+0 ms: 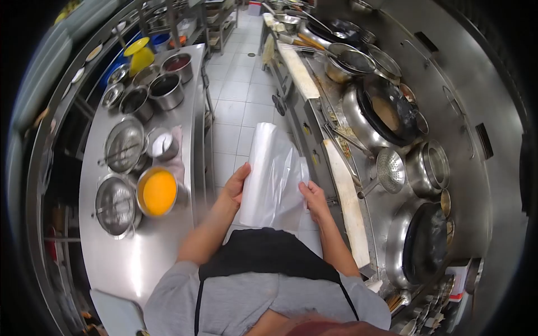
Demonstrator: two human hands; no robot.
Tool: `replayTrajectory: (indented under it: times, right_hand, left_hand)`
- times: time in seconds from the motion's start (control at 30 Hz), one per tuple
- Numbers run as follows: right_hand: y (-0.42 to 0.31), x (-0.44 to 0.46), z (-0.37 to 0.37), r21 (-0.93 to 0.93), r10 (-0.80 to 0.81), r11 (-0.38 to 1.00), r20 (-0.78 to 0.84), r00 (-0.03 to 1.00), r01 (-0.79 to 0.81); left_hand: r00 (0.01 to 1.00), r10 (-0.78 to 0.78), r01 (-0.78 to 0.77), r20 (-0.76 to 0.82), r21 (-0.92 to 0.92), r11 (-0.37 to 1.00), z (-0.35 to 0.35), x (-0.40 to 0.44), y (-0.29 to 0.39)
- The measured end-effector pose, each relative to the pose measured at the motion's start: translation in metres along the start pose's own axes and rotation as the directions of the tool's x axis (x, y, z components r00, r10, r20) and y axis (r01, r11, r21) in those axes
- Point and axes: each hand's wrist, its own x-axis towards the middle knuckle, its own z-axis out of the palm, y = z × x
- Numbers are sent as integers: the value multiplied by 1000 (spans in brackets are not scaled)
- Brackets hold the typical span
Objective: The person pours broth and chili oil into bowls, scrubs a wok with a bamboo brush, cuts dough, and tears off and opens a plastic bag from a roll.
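Observation:
A roll of clear plastic film is held upright in front of my body, over the floor between the two counters. My left hand is closed round the roll's left side. From the roll a loose sheet of plastic stretches to the right, and my right hand pinches its right edge. The sheet is see-through and slightly creased.
On the left stands a steel counter with metal pots, strainers and a bowl of orange liquid. To the right runs a stove line with woks, a perforated ladle and a pale board edge. Tiled floor lies ahead.

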Motion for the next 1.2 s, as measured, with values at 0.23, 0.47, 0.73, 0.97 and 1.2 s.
replayTrajectory:
  times: [0.23, 0.47, 0.73, 0.97, 1.2]
  right_hand:
    - [-52, 118, 46, 246, -7, 967, 285, 959, -66]
    - [-123, 297, 86, 72, -67, 997, 529, 846, 34]
    - [-212, 451, 159, -44, -131, 976, 660, 740, 213]
    - [-250, 630, 199, 234, -190, 968, 460, 868, 88]
    - [-364, 756, 206, 401, -258, 907, 287, 923, 129]
  left_hand:
    - [998, -55, 58, -38, 103, 993, -7, 90, 50]
    - [914, 287, -208, -285, 278, 938, -1, 183, 151]
    - [671, 667, -422, -322, 574, 702, 21, 262, 273]
    - [764, 608, -518, -217, 356, 778, -24, 364, 426]
    - [889, 457, -457, 37, -6, 890, -42, 477, 557]
